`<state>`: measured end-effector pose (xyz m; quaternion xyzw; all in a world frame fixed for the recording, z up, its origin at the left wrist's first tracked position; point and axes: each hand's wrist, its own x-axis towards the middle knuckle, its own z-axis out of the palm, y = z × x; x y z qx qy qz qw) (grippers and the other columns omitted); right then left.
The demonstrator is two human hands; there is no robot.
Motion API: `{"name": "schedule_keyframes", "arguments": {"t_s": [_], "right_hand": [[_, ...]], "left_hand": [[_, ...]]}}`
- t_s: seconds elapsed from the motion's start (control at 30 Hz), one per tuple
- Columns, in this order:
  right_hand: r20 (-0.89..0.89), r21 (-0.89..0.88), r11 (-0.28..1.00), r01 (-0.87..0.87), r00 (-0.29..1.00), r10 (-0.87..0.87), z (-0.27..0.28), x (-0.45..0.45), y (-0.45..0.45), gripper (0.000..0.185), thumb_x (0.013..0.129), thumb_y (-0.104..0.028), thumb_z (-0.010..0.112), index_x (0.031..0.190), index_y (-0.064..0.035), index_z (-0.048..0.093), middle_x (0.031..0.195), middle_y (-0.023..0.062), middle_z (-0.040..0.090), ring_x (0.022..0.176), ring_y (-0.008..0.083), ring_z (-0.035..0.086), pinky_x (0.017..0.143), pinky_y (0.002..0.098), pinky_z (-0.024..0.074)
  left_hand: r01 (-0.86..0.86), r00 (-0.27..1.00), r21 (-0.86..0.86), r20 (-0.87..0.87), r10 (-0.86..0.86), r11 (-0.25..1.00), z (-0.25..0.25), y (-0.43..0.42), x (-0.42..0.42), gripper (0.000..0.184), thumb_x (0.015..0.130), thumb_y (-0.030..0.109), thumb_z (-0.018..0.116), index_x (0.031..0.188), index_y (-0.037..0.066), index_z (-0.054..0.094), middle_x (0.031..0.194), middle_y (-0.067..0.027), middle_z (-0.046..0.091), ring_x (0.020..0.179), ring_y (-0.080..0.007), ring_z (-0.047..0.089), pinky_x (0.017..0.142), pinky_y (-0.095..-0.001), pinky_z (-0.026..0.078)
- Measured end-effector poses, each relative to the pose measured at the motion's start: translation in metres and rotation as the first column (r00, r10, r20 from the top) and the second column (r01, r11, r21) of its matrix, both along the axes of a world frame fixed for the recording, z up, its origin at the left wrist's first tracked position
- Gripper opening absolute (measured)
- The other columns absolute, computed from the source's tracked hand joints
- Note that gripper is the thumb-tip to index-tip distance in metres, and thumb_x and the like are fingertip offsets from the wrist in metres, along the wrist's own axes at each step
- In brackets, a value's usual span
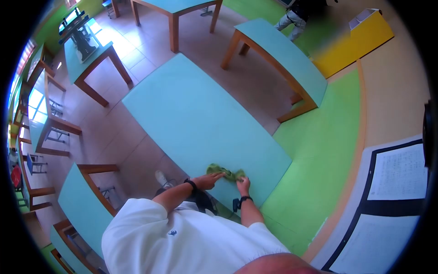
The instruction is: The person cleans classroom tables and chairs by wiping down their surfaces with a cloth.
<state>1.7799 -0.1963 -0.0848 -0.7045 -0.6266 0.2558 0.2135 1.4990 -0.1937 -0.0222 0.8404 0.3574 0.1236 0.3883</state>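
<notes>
A crumpled green cloth (pixel 214 169) lies near the close end of a long light-blue tabletop (pixel 196 109). My left hand (pixel 209 181) reaches in from the left with fingers stretched out, their tips touching the middle of the cloth. At the cloth's right end, the fingers of my right hand (pixel 243 184) are closed on its edge. Both wrists wear dark bands, and a black device hangs at the right one.
Another blue table (pixel 283 59) stands to the right, with more tables along the left. One at upper left bears a dark stand (pixel 84 45). A yellow cabinet (pixel 351 50) and a person (pixel 296 18) are at upper right. A board with papers (pixel 397 173) hangs at right.
</notes>
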Motion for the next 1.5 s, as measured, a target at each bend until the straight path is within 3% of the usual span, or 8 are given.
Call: {"name": "schedule_keyframes", "arguments": {"t_s": [0.07, 0.2, 0.4, 0.67, 0.8, 0.87, 1.23, 1.5], "right_hand": [[0.048, -0.165, 0.977, 0.133, 0.991, -0.126, -0.003, 0.017, -0.052, 0.024, 0.067, -0.014, 0.070, 0.090, -0.0053, 0.070, 0.090, 0.0181, 0.062, 0.087, 0.0359, 0.060, 0.077, 0.0419, 0.0490], [0.012, -0.248, 0.963, 0.107, 0.994, -0.108, 0.025, -0.006, -0.117, 0.026, 0.070, -0.019, 0.070, 0.090, -0.0031, 0.068, 0.094, 0.0181, 0.060, 0.090, 0.0339, 0.059, 0.081, 0.0401, 0.0482], [-0.213, -0.078, 0.958, -0.276, 0.943, 0.254, 0.032, -0.158, -0.047, 0.028, 0.075, -0.025, 0.071, 0.093, -0.0029, 0.066, 0.097, 0.0192, 0.060, 0.094, 0.0361, 0.057, 0.084, 0.0417, 0.0469], [-0.036, -0.064, 0.902, -0.427, 0.904, 0.426, 0.010, -0.343, 0.047, 0.044, 0.071, -0.023, 0.072, 0.109, -0.0081, 0.056, 0.105, 0.0220, 0.055, 0.098, 0.0416, 0.054, 0.086, 0.0471, 0.0460], [-0.082, -0.092, 0.906, -0.413, 0.910, 0.406, 0.010, -0.372, 0.045, 0.042, 0.069, -0.018, 0.073, 0.107, -0.0074, 0.057, 0.108, 0.0211, 0.055, 0.102, 0.0405, 0.053, 0.088, 0.0463, 0.0455], [-0.450, -0.052, 0.913, -0.404, 0.826, 0.340, 0.001, -0.359, 0.031, 0.043, 0.067, -0.014, 0.075, 0.107, -0.0065, 0.058, 0.109, 0.0197, 0.055, 0.104, 0.0378, 0.053, 0.090, 0.0440, 0.0451], [-0.248, -0.189, 0.932, -0.308, 0.934, 0.259, 0.022, -0.347, 0.015, 0.054, 0.068, -0.018, 0.076, 0.115, -0.0041, 0.052, 0.114, 0.0202, 0.052, 0.108, 0.0366, 0.051, 0.094, 0.0426, 0.0424], [-0.293, -0.123, 0.920, -0.373, 0.899, 0.325, 0.021, -0.446, 0.112, 0.054, 0.070, -0.016, 0.076, 0.116, -0.0003, 0.051, 0.115, 0.0192, 0.056, 0.108, 0.0303, 0.054, 0.094, 0.0387, 0.0433]], "left_hand": [[0.036, 0.993, -0.336, -0.096, -0.072, 0.941, -0.016, -0.005, -0.005, 0.075, 0.083, 0.009, 0.050, 0.149, 0.019, 0.017, 0.140, -0.0152, 0.043, 0.122, -0.0332, 0.049, 0.095, -0.0419, 0.045], [0.371, 0.809, -0.147, -0.434, -0.397, 0.917, 0.039, -0.012, -0.033, 0.081, 0.085, 0.018, 0.055, 0.151, 0.026, 0.009, 0.145, -0.0061, 0.040, 0.128, -0.0257, 0.045, 0.099, -0.0463, 0.040], [0.221, 0.814, -0.055, -0.539, -0.215, 0.974, 0.020, -0.019, -0.106, 0.068, 0.088, 0.026, 0.053, 0.147, 0.036, 0.020, 0.128, -0.0037, 0.054, 0.117, -0.0233, 0.053, 0.093, -0.0456, 0.042], [-0.258, 0.879, 0.052, -0.403, 0.256, 0.965, 0.055, -0.003, -0.222, 0.061, 0.081, 0.013, 0.058, 0.138, 0.028, 0.042, 0.121, -0.0107, 0.058, 0.109, -0.0319, 0.057, 0.089, -0.0449, 0.048], [-0.303, 0.915, 0.136, -0.235, 0.327, 0.943, 0.014, -0.010, -0.260, 0.047, 0.082, 0.015, 0.058, 0.127, 0.028, 0.053, 0.124, -0.0083, 0.057, 0.115, -0.0298, 0.054, 0.088, -0.0442, 0.048], [-0.267, 0.922, 0.114, -0.261, 0.288, 0.957, 0.013, -0.018, -0.259, 0.048, 0.081, 0.014, 0.057, 0.126, 0.028, 0.054, 0.127, -0.0087, 0.055, 0.120, -0.0306, 0.051, 0.091, -0.0444, 0.047], [-0.096, 0.965, 0.072, -0.240, 0.110, 0.993, 0.005, -0.015, -0.270, 0.064, 0.075, 0.009, 0.057, 0.137, 0.022, 0.045, 0.146, -0.0091, 0.036, 0.139, -0.0291, 0.028, 0.106, -0.0500, 0.033], [-0.358, 0.865, 0.227, -0.284, 0.413, 0.906, 0.011, 0.048, -0.342, 0.062, 0.080, 0.015, 0.056, 0.140, 0.015, 0.039, 0.146, -0.0139, 0.036, 0.140, -0.0271, 0.027, 0.110, -0.0478, 0.023]]}}
